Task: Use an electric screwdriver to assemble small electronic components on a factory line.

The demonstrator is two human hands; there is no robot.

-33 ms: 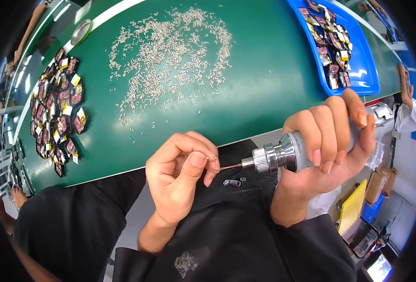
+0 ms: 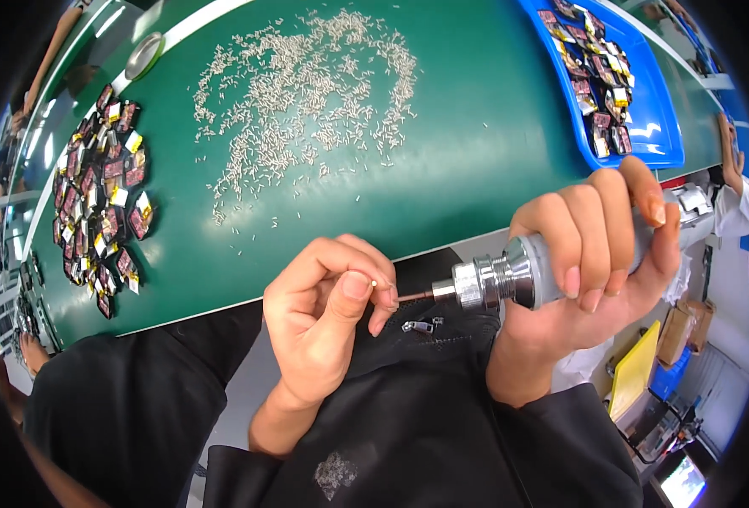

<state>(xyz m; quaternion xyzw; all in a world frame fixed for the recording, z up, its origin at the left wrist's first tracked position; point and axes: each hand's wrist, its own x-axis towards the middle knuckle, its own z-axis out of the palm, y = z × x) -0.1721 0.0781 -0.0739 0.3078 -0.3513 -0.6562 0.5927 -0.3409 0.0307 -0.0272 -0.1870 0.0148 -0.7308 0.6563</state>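
Observation:
My right hand [image 2: 590,254] is wrapped round a silver-grey electric screwdriver [image 2: 523,269], its chrome collar and thin bit pointing left. The tip of the bit [image 2: 415,296] reaches the fingertips of my left hand [image 2: 324,313]. My left thumb and forefinger are pinched on a tiny metal pin [image 2: 374,284], of which only a bright end shows; whether it is a screw cannot be made out. Both hands are held over my lap, just off the table's near edge. Below the bit, a metal zipper pull [image 2: 423,326] lies against my black clothing.
Many small silver pins [image 2: 307,93] are scattered on the green table [image 2: 468,169]. At the left lies a heap of small dark parts with white and yellow tabs [image 2: 108,195]. A blue tray [image 2: 662,127] at the right holds similar parts. A round dish [image 2: 144,56] stands at the far left.
Hands and screwdriver keep almost the same pose. The things on the table sit very slightly higher and further left in the picture.

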